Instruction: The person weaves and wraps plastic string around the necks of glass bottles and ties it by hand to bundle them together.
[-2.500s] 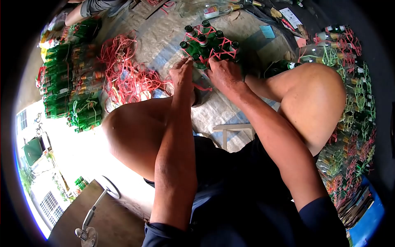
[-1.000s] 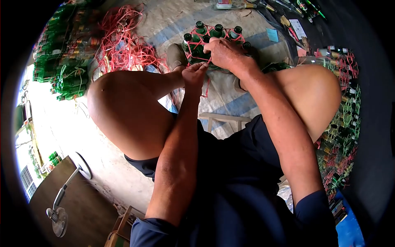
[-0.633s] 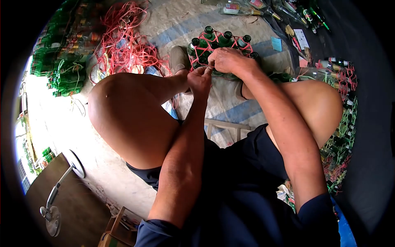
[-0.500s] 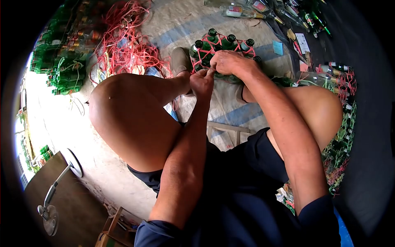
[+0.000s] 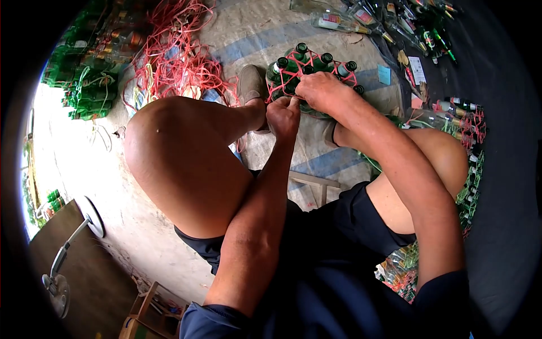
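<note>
A bundle of green glass bottles [image 5: 301, 56] stands upright between my feet, its necks laced together with pink plastic string [image 5: 289, 74]. At the near side of the bundle, my left hand [image 5: 283, 117] is closed, thumb and fingers pinched on the string. Just above and to the right, my right hand [image 5: 322, 92] is also closed on the string, its back covering part of the near bottles. The two hands nearly touch. My own fingers hide the exact point where the string is gripped.
A tangled heap of pink string [image 5: 178, 62] lies left of the bundle. Tied green bottles [image 5: 90, 93] stand at the far left. Loose clear bottles [image 5: 339, 22] lie at the back right. A wooden stool frame [image 5: 316, 182] is below my hands.
The whole view has shifted slightly, so the bundle sits a little farther right and lower. Both hands stay close together at the string, with only small finger movement.
</note>
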